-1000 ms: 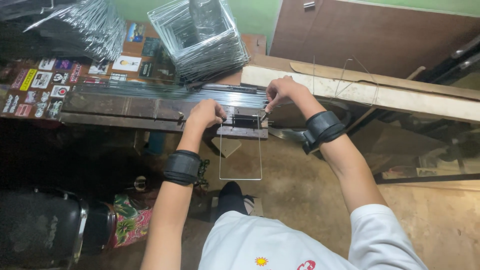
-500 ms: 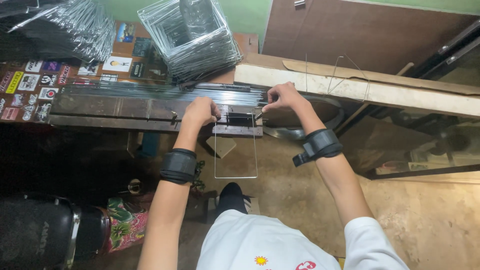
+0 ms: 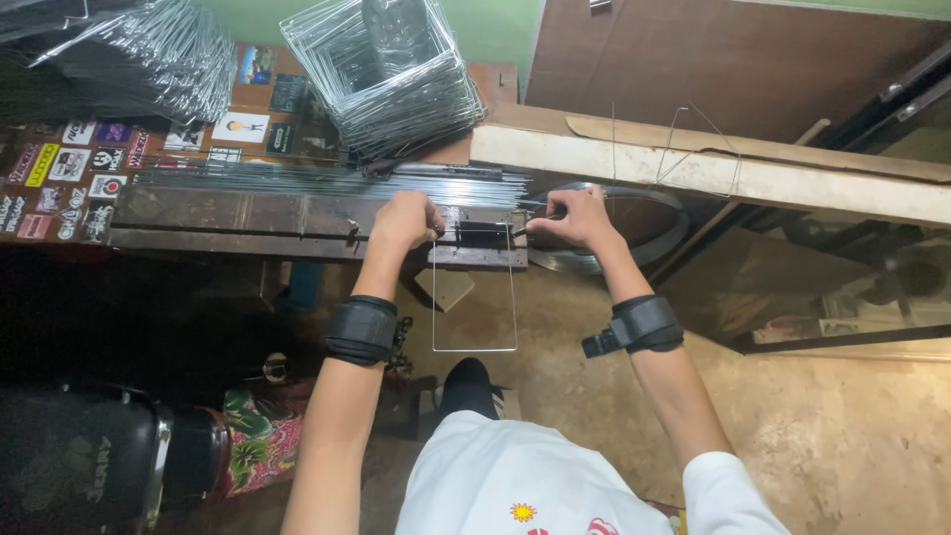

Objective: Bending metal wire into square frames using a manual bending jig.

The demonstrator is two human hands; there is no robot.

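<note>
Loose rods: a heap of shiny wire rods lies at the far left of the counter, fanned out over its back corner.
Stickers: coloured printed stickers cover the counter's left end, in front of the heap.
Straight wires: a long bundle of straight wires lies flat along the counter, running from the stickers toward the hands.
Frame stack: a tall stack of square wire frames stands behind the bundle, against the green wall.
Left hand: the left hand rests at the counter's front edge with its fingers closed on the upper left corner of the bent wire; a black wrist strap sits on the forearm below.
Bent wire: the bent wire forms a three-sided rectangle that hangs down from the counter edge between the two hands, its closed side lowest, over the dirt floor.
Jig: a small dark metal jig sits on the counter edge between the hands, at the wire's open top ends.
Right hand: the right hand has its fingers closed on the wire's upper right end, just beside the jig; a black strap wraps that wrist as well.
Beam: a pale wooden beam runs rightward behind the right hand, with a thin wire piece standing on it.
Metal ring: a grey metal ring lies beneath the beam, partly hidden by the right hand.
</note>
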